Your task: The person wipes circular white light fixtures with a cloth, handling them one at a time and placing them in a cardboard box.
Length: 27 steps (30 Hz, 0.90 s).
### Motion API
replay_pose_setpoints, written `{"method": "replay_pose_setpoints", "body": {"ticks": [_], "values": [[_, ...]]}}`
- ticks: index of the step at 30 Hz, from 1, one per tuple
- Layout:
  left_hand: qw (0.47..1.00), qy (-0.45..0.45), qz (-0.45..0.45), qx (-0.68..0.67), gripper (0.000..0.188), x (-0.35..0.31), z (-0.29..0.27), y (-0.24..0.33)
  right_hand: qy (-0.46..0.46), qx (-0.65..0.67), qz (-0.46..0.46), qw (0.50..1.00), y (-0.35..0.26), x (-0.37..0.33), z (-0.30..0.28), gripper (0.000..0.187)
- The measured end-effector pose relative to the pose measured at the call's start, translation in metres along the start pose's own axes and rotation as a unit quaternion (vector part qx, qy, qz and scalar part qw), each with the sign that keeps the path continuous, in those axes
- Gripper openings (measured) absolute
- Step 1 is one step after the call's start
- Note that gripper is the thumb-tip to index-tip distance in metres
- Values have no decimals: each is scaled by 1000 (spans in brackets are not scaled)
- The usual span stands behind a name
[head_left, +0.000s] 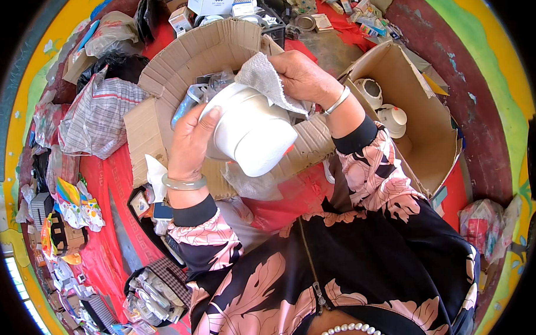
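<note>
White pearl-bead necklace (351, 328): closest in, at the neckline of a black zipped jacket with pink flower print (389, 261).
White, rounded, two-tiered plastic-looking piece (252, 127): held tilted over an open brown cardboard box (199, 55), an orange-red patch showing at its lower right edge.
Left hand (187, 144): clamped on the piece's left side, thumb across the outer wall.
Right hand (305, 77): closed on a grey woven cloth (264, 79) that lies against the piece's upper rim — some fingertips are hidden.
Wiping: apparently the step in hand; it calls for a firm left grip, flat pressure along the curve, and turning the piece so every side meets fabric. The smooth shell could slip if both hands loosen together.
Deep brown cardboard box at right (429, 126): two similar white pieces (393, 120) inside.
</note>
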<state>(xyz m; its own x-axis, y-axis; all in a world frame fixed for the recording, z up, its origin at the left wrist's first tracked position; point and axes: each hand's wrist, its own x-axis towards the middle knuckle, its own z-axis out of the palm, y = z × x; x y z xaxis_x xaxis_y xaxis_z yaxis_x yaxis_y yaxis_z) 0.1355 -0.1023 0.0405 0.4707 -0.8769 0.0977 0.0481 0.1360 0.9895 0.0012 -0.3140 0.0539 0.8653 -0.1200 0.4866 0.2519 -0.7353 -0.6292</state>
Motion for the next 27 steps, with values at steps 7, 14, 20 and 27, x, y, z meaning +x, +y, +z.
{"method": "replay_pose_setpoints", "body": {"ticks": [7, 14, 20, 27], "values": [[994, 90, 59, 31, 35, 0, 0, 5, 268, 146, 93, 948, -18, 7, -5, 20], [966, 217, 116, 77, 33, 9, -1, -12, 163, -261, -38, 951, -68, 11, 77, 37], [967, 238, 93, 6, 32, 7, 5, -9, 121, -314, -112, 935, -64, 11, 75, 42], [954, 272, 123, 6, 35, 3, -6, -21, -130, -441, 159, 874, -36, 11, 44, 32]]}}
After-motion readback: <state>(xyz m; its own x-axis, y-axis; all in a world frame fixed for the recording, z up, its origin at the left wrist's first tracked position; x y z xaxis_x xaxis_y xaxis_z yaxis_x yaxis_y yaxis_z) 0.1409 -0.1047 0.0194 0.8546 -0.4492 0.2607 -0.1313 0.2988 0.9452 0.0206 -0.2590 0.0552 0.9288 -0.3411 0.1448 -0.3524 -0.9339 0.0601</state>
